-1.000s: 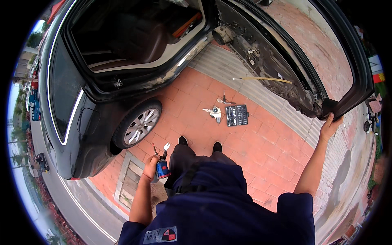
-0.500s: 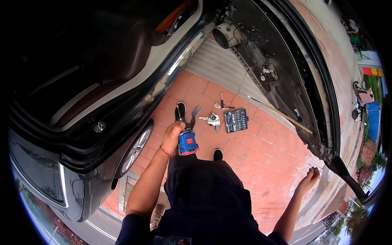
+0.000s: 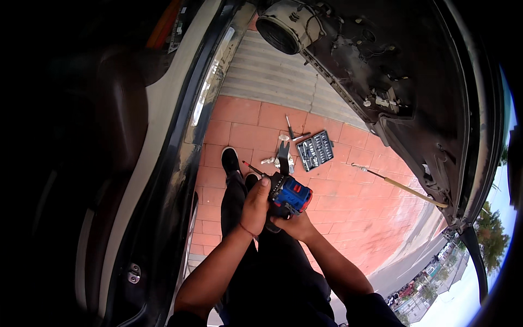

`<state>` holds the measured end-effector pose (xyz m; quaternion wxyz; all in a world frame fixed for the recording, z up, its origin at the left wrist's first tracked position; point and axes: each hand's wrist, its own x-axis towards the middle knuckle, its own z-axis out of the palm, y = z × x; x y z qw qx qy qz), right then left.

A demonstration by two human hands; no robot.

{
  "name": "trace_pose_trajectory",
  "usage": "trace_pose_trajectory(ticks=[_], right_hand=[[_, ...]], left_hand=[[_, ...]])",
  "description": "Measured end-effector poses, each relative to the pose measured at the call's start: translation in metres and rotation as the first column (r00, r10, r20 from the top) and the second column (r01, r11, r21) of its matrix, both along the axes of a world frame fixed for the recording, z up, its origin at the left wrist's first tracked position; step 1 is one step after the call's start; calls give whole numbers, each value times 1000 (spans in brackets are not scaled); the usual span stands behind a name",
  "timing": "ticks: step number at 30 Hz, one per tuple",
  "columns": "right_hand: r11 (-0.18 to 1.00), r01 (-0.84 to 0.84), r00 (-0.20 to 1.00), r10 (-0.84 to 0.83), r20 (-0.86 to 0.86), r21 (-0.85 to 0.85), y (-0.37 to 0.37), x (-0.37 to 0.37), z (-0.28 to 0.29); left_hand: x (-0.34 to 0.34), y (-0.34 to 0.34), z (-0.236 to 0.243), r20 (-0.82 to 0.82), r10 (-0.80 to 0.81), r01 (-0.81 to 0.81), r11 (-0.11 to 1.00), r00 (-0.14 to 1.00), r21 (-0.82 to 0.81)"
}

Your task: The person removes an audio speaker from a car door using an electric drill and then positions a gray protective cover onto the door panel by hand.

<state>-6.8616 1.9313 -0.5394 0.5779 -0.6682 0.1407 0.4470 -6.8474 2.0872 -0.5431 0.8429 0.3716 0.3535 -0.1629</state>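
A blue and black cordless drill (image 3: 294,194) with a long, red-tipped bit is held in front of my legs. My left hand (image 3: 255,208) is closed around its front end, thumb up. Beside the drill body, a dark fork-ended pry tool (image 3: 284,155) sticks up, apparently in the same grip; its lower end is hidden. My right hand (image 3: 294,224) is closed at the drill's underside, where its fingers are partly covered by the drill. Beyond the pry tool, a pale metal part (image 3: 290,162) lies on the paving, partly hidden.
An open black socket set case (image 3: 315,151) and a screwdriver (image 3: 289,125) lie on the red paving (image 3: 245,133). At left is a car's open doorway with its sill (image 3: 210,82). The stripped door (image 3: 376,65) at right carries a round speaker (image 3: 286,27). A wooden-handled rod (image 3: 406,189) leans beneath it.
My right hand has come in from the far right to the drill. The drill and pry tool have moved right, and the view has shifted closer to the car door.
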Motion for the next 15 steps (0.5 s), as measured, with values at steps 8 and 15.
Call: trace_pose_trajectory(ticks=[8,15], right_hand=[[869,492,859,-475,-191,52,-41,40,-161],[659,751,598,-710,-372,-49,-144,138,-398]], left_hand=[[5,-17,-214,-75,-75,87,983,994,164],[99,-5,-293,-109,-560,568,780,821,264]])
